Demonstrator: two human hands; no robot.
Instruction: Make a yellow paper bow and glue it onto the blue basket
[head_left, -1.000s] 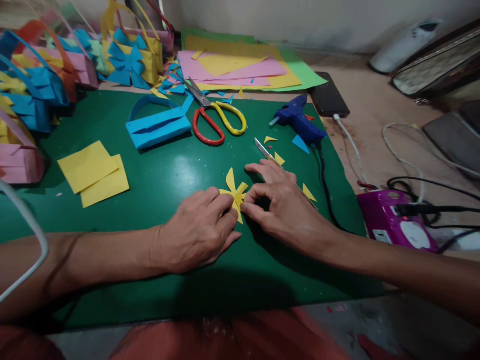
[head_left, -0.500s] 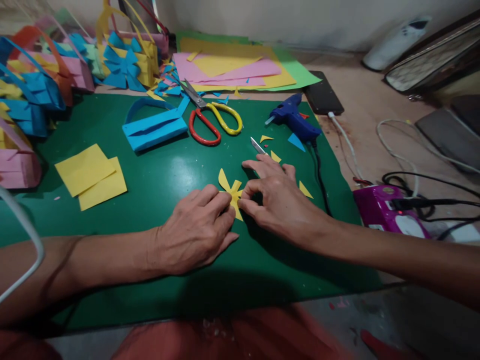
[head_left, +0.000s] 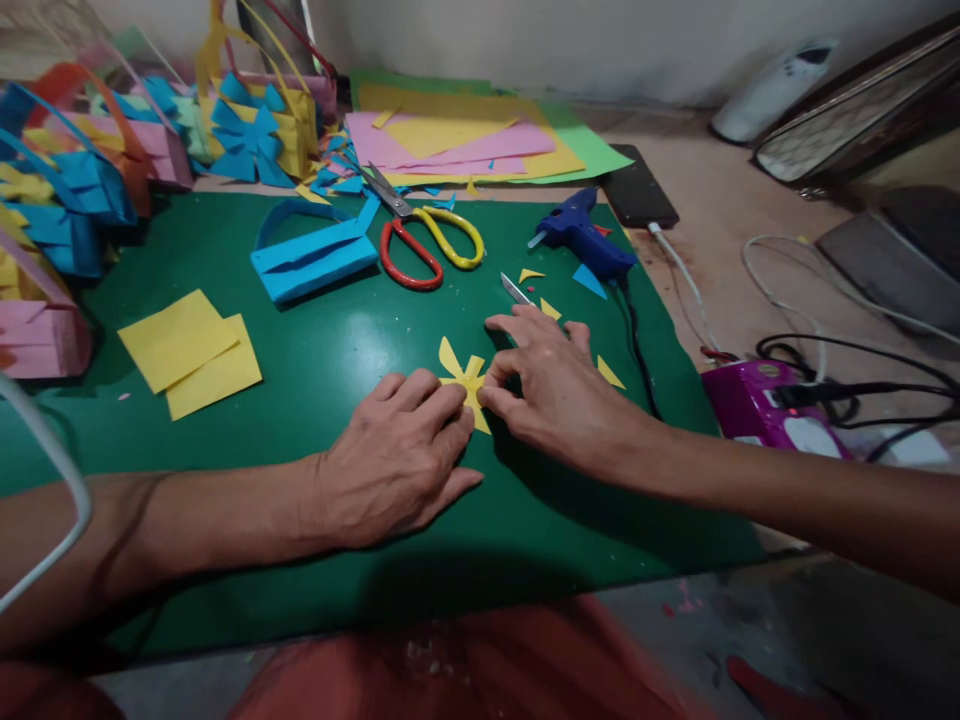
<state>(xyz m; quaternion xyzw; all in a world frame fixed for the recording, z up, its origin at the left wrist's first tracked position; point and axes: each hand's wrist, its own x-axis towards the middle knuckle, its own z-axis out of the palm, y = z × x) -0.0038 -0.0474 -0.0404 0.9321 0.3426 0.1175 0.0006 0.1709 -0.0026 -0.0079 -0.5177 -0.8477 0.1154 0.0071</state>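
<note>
A yellow paper flower cutout (head_left: 472,381) lies on the green mat (head_left: 390,335) between my hands. My left hand (head_left: 409,455) presses its left side down with curled fingers, the thumb held apart and resting on the mat. From the right, my right hand (head_left: 547,385) pinches a petal between thumb and index finger, its other fingers spread above. Part of the flower is hidden under the fingers. Just beyond my right hand lies a cutter blade (head_left: 514,288), its rear end covered by the fingers. Small yellow paper scraps (head_left: 610,372) are scattered close by.
Behind are red-and-yellow-handled scissors (head_left: 431,245), a blue paper bag (head_left: 315,255) and a blue glue gun (head_left: 585,235). Two yellow paper squares (head_left: 191,345) lie left. Finished paper bags (head_left: 259,130), coloured sheets (head_left: 450,140) and a phone (head_left: 641,187) line the back. A purple power box (head_left: 769,405) with cables stands right.
The camera view has shifted slightly. Both hands stay at the flower with almost the same grip, and the flower has turned a little.
</note>
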